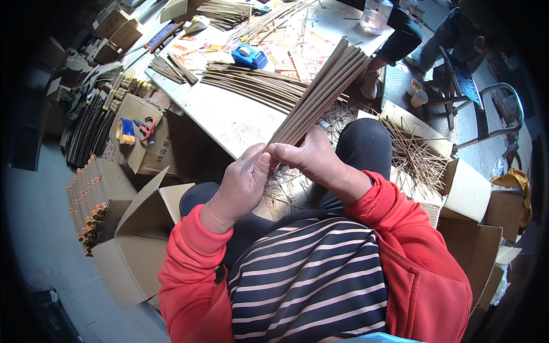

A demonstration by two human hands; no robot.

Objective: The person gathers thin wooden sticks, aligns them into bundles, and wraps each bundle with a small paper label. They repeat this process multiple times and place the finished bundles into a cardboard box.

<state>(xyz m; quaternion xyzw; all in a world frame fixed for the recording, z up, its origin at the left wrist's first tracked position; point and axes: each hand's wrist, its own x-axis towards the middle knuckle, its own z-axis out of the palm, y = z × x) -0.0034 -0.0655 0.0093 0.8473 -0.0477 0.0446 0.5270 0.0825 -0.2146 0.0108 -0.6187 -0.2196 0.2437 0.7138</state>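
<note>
Both my hands hold one bundle of long brown sticks [323, 91] by its lower end, above my lap. My left hand [243, 183] pinches the thin stick ends from the left, and my right hand [311, 160] grips them from the right. The bundle fans up and to the right over the white table [229, 117]. More brown sticks [251, 86] lie in a row on the table just behind it. I wear red sleeves and a striped apron.
A blue tape dispenser [250, 57] and printed paper labels lie on the table. An open box of thin sticks [414, 154] stands at my right. Cardboard boxes [134, 246], packed tubes [86, 206] and scissors [143, 128] are at my left. Another person sits at the far right top.
</note>
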